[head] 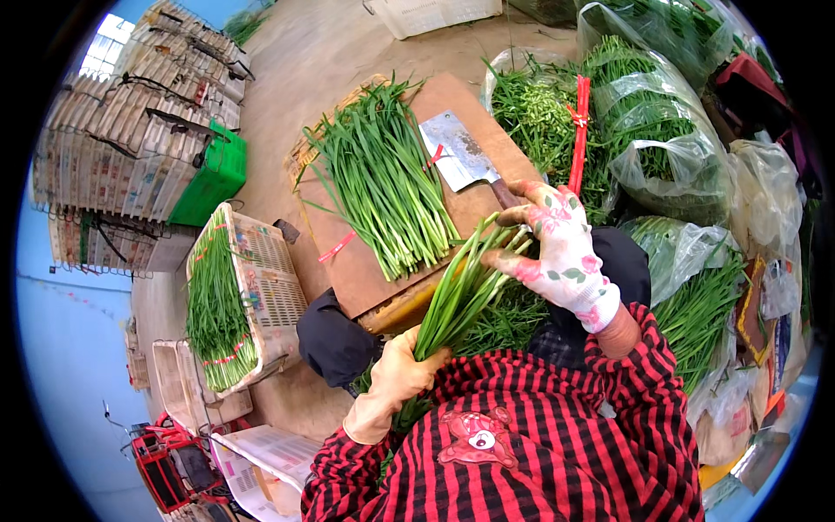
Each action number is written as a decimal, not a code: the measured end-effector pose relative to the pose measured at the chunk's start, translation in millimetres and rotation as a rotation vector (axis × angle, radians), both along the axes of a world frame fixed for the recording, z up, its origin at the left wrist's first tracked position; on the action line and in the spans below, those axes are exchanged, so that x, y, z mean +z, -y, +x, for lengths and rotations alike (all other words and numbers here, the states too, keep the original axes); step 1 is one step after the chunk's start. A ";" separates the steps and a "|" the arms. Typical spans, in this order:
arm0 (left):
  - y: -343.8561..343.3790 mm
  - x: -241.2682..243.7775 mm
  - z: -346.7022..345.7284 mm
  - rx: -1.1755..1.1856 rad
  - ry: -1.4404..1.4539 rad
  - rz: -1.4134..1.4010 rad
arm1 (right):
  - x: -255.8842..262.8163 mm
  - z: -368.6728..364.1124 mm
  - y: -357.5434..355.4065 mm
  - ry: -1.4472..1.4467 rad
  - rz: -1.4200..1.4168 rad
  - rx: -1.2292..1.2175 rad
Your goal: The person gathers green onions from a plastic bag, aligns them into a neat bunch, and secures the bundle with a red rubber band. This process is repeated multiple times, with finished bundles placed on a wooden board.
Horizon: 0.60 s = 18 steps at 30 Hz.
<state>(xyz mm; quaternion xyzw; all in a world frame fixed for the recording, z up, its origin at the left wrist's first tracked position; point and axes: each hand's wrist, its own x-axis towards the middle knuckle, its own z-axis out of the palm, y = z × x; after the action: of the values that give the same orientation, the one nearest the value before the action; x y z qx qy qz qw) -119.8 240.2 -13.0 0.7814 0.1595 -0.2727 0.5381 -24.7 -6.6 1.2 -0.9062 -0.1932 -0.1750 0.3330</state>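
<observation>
My left hand (399, 368), in a plain cream glove, grips a bunch of green garlic chives (450, 300) over my lap. Above the bunch's pale ends is my right hand (554, 241), in a white glove with a floral print; its fingers are spread around the stalk ends, and whether they pinch any stalk cannot be told. A wide pile of chives (391, 189) lies on a brown board (352, 287) before me. Beside the pile rests a cleaver (460, 153), its handle pointing to my right hand. Red ties lie on the board (337, 246) and near the blade (435, 156).
At left stands a white plastic crate (271, 280) holding tied chives, with stacked crates (130, 143) beyond it and a red vehicle (169, 463) lower down. Plastic bags of greens (665, 150) crowd the right side. A bundle of red ties (580, 137) hangs beside loose trimmings (535, 111).
</observation>
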 end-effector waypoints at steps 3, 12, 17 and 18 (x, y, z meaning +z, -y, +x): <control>-6.2 -7.9 -2.7 -0.029 0.053 0.037 | 0.4 4.1 4.5 -0.161 0.343 -0.059; 0.8 -8.6 -5.5 -0.191 0.321 0.220 | -25.7 10.6 15.9 -0.754 0.530 0.350; 2.8 -6.0 -4.5 -0.167 0.333 0.189 | -27.9 4.9 7.8 -0.815 1.047 0.351; 2.1 -4.8 -3.1 -0.148 0.280 0.151 | -28.0 3.5 5.1 -0.785 1.129 0.336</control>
<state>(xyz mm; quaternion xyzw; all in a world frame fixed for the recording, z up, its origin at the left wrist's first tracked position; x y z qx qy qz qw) -122.9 238.1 -17.8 0.8596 0.0450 -0.1875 0.4732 -21.2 -11.8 -26.9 -0.5490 -0.0757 0.1449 0.8197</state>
